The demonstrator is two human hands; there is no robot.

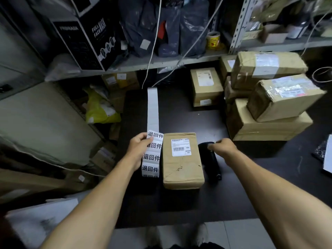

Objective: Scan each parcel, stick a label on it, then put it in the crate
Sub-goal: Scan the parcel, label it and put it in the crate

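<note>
Parcel (182, 161) lies flat on the dark table (233, 186), shipping label up, between your 2 hands. Your left hand (138, 150) grips a label strip (152, 141) just left of it, fingers curled round the strip's edge. Your right hand (223, 147) rests on the black scanner (211, 160) just right of the parcel; grip state: cannot tell. Stacked boxes (269, 97) far right.

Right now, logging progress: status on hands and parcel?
Left hand grips white label strip. Right hand on black scanner. Brown paper-wrapped parcel between them, no strip label on it. Nothing blocking.
</note>
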